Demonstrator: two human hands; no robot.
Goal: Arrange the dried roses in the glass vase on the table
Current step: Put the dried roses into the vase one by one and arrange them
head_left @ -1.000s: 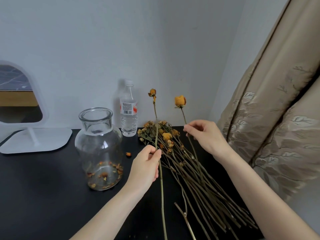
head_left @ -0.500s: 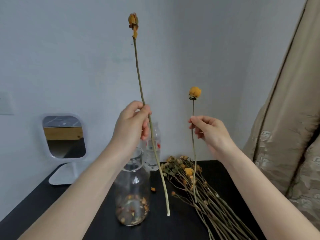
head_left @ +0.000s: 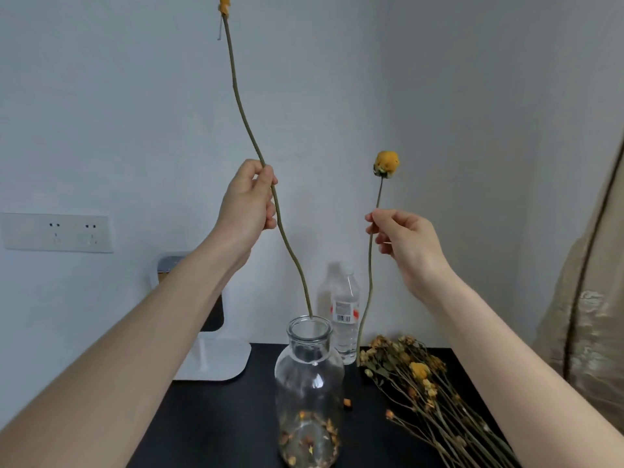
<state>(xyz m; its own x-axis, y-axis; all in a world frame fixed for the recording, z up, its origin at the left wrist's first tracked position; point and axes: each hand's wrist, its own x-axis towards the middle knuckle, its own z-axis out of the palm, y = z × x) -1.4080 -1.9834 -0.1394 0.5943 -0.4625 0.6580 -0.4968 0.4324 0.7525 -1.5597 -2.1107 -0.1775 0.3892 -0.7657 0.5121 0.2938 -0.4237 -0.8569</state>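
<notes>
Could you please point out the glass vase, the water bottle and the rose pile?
glass vase (head_left: 304, 336): head view, neck.
water bottle (head_left: 345, 312): head view, label.
rose pile (head_left: 419, 369): head view, yellow bloom.

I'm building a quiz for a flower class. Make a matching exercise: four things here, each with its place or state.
1 long rose
2 short rose
3 glass vase
4 rose bundle

A lying on the table
B gripped by left hand, tip at vase mouth
C pinched by right hand
D loose petals inside

Pairs: 1-B, 2-C, 3-D, 4-A
</notes>
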